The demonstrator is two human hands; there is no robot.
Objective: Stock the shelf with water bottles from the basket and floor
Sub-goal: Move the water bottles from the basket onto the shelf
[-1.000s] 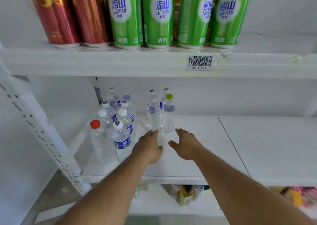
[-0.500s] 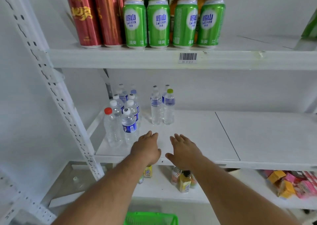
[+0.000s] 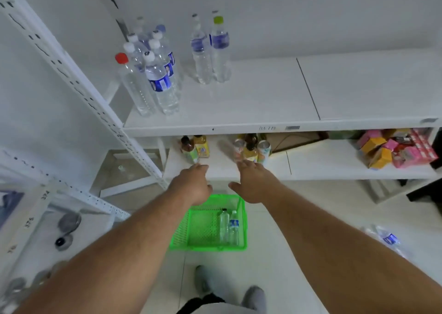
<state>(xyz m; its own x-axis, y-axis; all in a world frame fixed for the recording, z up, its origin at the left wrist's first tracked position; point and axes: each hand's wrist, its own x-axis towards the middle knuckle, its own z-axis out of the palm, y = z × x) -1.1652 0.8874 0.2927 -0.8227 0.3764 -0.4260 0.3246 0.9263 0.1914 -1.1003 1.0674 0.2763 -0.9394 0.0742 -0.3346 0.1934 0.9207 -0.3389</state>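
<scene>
A green basket (image 3: 189, 232) sits on the floor below me with two clear water bottles (image 3: 229, 227) lying in its right side. My left hand (image 3: 192, 185) and my right hand (image 3: 254, 183) hover side by side above the basket's far rim, both empty with fingers spread. On the white shelf (image 3: 239, 124) above, several blue-labelled water bottles (image 3: 157, 74) cluster at the left, one with a red cap. Two more bottles (image 3: 211, 48) stand farther back. Another bottle (image 3: 388, 239) lies on the floor at the right.
A lower shelf (image 3: 323, 167) holds small drink bottles and cans (image 3: 251, 149) just beyond my hands, and pink and yellow boxes (image 3: 394, 149) to the right. A perforated white upright (image 3: 79, 86) runs diagonally at left. My feet (image 3: 229, 289) stand behind the basket.
My view has tilted down from the shelf to the floor. Both hands have pulled back off the water shelf and now hang over the basket, still empty.
</scene>
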